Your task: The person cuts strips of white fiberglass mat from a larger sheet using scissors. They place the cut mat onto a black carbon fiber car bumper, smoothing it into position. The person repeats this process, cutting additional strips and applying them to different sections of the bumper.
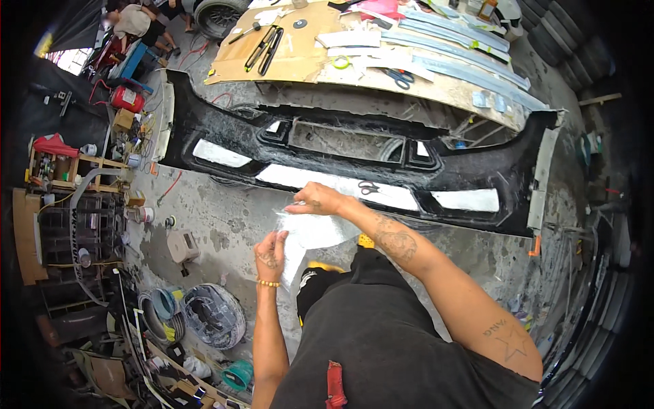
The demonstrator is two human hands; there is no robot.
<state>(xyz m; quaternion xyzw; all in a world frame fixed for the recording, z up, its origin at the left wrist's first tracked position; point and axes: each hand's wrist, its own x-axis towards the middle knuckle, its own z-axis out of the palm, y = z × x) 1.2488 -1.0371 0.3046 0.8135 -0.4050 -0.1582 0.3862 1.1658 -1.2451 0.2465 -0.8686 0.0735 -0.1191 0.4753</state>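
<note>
My left hand [271, 255] and my right hand [312, 200] both grip a white, fibrous-looking sheet [313, 230], the right hand higher up, the left at its left edge. Beyond my hands lies a large black car bumper [477, 165] with an open rectangular middle. Pale white patches sit on it: at the left [220, 153], across the lower middle [293, 177] and at the right [464, 200]. Black-handled scissors [368, 188] lie on the middle patch.
Behind the bumper, a cardboard-covered table [225, 68] bears strips, tape, scissors and tools. Co-workers [133, 24] are at upper left near a red tank [127, 99]. Wooden racks [30, 235], hoses and buckets fill the left; stacked grey tires [575, 48] stand at right.
</note>
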